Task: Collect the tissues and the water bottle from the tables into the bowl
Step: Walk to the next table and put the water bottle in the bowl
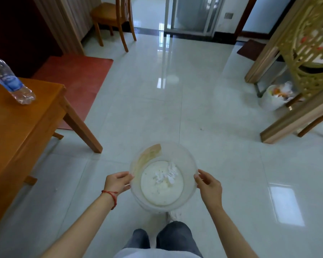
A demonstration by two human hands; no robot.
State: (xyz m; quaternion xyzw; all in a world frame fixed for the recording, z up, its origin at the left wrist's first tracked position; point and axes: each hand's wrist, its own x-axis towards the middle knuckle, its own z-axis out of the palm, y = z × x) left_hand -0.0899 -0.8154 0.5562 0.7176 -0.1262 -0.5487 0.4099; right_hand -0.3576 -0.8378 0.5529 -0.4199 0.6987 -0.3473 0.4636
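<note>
I hold a clear plastic bowl in front of me above the tiled floor. My left hand grips its left rim and my right hand grips its right rim. Crumpled white tissues lie inside, on the bowl's bottom. A clear water bottle with a blue label stands on the wooden table at the left, well away from both hands.
A wooden chair stands at the back by a red mat. At the right are a gold lattice screen, a wooden frame and a white bag of rubbish. Open glossy floor stretches ahead.
</note>
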